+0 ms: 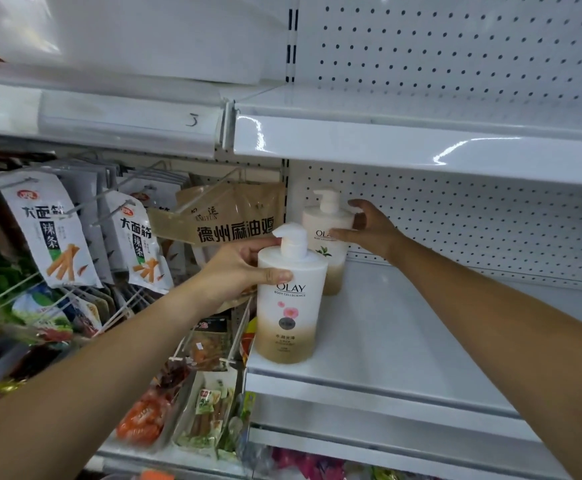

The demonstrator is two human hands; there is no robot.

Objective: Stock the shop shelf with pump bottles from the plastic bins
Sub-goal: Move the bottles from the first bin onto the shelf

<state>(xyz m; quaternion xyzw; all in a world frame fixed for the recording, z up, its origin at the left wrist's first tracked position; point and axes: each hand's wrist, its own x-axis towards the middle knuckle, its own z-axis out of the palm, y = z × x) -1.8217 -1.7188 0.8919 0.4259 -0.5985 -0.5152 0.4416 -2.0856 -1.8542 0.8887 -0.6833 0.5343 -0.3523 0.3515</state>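
Two white-and-gold pump bottles stand on the white shelf (pixel 403 341) at its left end. The front pump bottle (pixel 291 306), with a pink flower on its label, stands near the shelf's front edge, and my left hand (pixel 237 268) grips it around the shoulder just under the pump. The rear pump bottle (pixel 327 237), with a green leaf on its label, stands against the pegboard back. My right hand (pixel 369 226) holds that bottle's right side, thumb on the label and fingers near the pump. Both bottles are upright. No plastic bin is in view.
To the left, snack packets (pixel 54 233) hang on wire hooks (pixel 116 192), and more packets (pixel 206 410) lie in racks below. Another white shelf (pixel 421 147) runs overhead, close above the bottles. A perforated pegboard back panel (pixel 490 220) closes the rear.
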